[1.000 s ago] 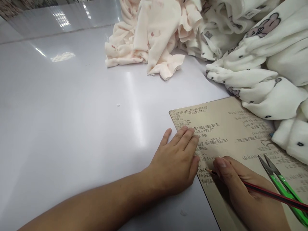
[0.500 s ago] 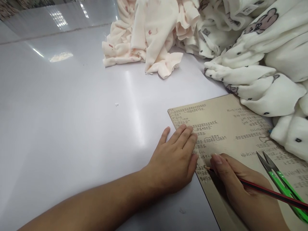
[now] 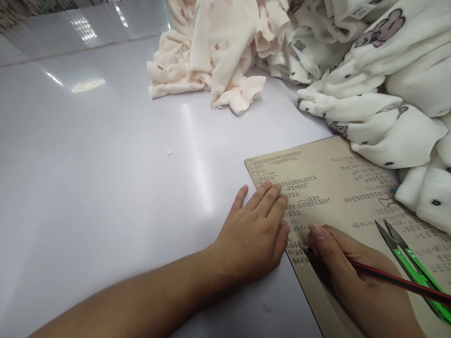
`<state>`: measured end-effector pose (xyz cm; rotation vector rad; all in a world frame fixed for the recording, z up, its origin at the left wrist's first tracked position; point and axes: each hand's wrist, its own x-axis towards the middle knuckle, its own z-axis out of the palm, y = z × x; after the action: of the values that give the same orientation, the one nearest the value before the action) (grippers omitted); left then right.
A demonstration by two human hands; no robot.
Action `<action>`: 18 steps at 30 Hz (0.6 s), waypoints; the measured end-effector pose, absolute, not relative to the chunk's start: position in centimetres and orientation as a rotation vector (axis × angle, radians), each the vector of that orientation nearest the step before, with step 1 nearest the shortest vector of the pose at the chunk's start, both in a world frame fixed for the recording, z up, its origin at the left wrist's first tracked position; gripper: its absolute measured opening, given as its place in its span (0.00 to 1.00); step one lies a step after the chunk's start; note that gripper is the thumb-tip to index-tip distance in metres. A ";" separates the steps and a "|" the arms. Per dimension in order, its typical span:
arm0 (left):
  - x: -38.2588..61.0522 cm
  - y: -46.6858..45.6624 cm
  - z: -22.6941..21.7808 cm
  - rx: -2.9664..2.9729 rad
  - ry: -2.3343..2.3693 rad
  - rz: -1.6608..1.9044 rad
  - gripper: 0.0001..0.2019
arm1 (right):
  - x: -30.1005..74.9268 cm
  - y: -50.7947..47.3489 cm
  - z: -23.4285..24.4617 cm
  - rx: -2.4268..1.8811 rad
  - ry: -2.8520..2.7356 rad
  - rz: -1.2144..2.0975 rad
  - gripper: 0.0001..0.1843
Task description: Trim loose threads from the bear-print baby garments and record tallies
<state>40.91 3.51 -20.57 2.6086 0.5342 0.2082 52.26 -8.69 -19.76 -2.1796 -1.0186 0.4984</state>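
A brown sheet of card (image 3: 317, 155) covered in pencilled tally marks and notes lies at the lower right. My left hand (image 3: 259, 225) rests flat across its left edge, fingers stretched out. In my right hand (image 3: 352, 267) is a red and black pencil (image 3: 398, 280), pinched between thumb and fingers, its tip at the tally rows near the card's left edge. Green-handled thread snips (image 3: 410, 263) lie on the card just right of this hand, blades pointing up and left, partly behind the pencil.
White fleece garments with bear prints (image 3: 398, 117) are heaped at the right, overlapping the card's far edge. Pale pink cloth pieces (image 3: 225, 51) lie at the back middle. The glossy white table (image 3: 105, 178) spreads to the left, with a small white scrap (image 3: 169, 153) on it.
The whole view has shifted very slightly. Both hands, the pencil and the card keep practically the same places.
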 end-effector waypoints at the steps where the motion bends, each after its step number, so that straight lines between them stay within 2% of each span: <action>1: 40.9 3.5 -20.5 2.604 0.532 0.207 0.22 | 52.4 -8.8 -19.8 -2.177 -1.003 0.498 0.23; 4: 40.9 3.8 -20.3 2.589 0.524 0.207 0.22 | 53.0 -8.9 -20.1 -2.176 -0.979 0.449 0.21; 9: 40.8 3.7 -20.4 2.547 0.531 0.251 0.21 | 53.9 -8.4 -21.4 -2.158 -1.068 0.251 0.12; 13: 40.9 3.9 -20.9 2.435 0.511 0.351 0.22 | 54.8 -8.1 -21.8 -2.121 -1.293 0.059 0.15; 15: 40.3 4.6 -19.8 2.300 0.561 0.462 0.21 | 55.5 -8.2 -21.9 -2.132 -1.380 -0.064 0.17; 18: 36.8 6.0 -15.0 2.159 0.663 0.787 0.16 | 56.9 -8.4 -22.5 -2.206 -1.522 -0.197 0.18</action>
<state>36.80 6.05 -14.95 2.1594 0.6632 0.7871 56.93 -8.44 -22.50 -2.2061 -1.5218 -0.1969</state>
